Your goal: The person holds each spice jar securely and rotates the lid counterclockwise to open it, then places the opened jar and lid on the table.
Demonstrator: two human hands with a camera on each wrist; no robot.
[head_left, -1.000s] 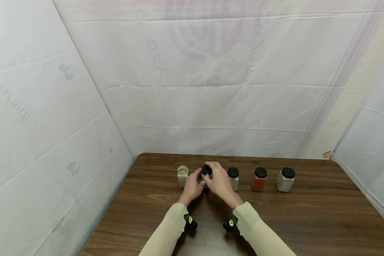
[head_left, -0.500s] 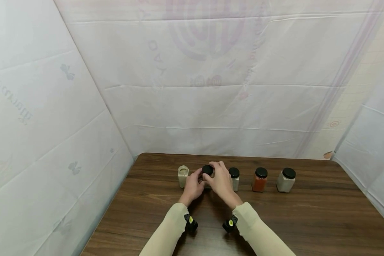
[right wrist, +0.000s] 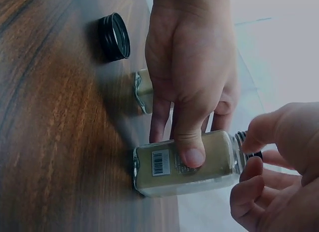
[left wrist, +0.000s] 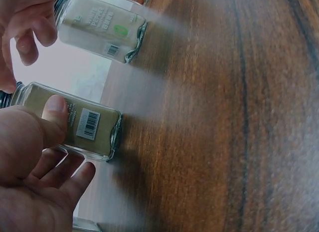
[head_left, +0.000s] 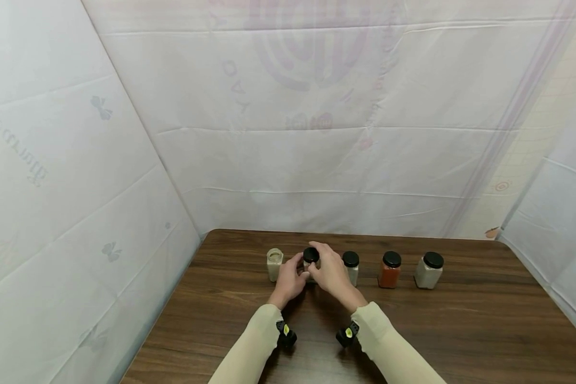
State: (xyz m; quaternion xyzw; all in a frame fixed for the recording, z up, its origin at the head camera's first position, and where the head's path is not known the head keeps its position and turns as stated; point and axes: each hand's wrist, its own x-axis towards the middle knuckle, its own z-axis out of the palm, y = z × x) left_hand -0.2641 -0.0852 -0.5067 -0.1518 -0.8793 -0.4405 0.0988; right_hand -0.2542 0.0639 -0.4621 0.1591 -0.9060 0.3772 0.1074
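A square glass spice jar of olive-brown powder [right wrist: 214, 152] stands on the table between my hands. My left hand [head_left: 289, 280] grips its body, thumb across the front by the barcode label, as the left wrist view [left wrist: 55, 115] also shows. My right hand [head_left: 333, 271] reaches over from the right, its thumb and fingers curled around the black lid [head_left: 311, 255] at the jar's neck. In the right wrist view, the right fingers [right wrist: 249, 187] cover much of that lid. To the left stands a lidless jar of pale powder [head_left: 274, 265].
A loose black lid [right wrist: 114, 36] lies on the brown wooden table [head_left: 221, 320]. Right of my hands, a lidded jar of whitish powder [head_left: 352, 273], one of red-orange powder [head_left: 389, 273] and another pale one [head_left: 429, 273] stand in a row. White cloth walls [head_left: 288, 160] enclose the table.
My right hand's fingers and thumb have shifted around the lid, spreading and turning back slightly. The left hand keeps its hold on the jar, and the other jars stay in place.
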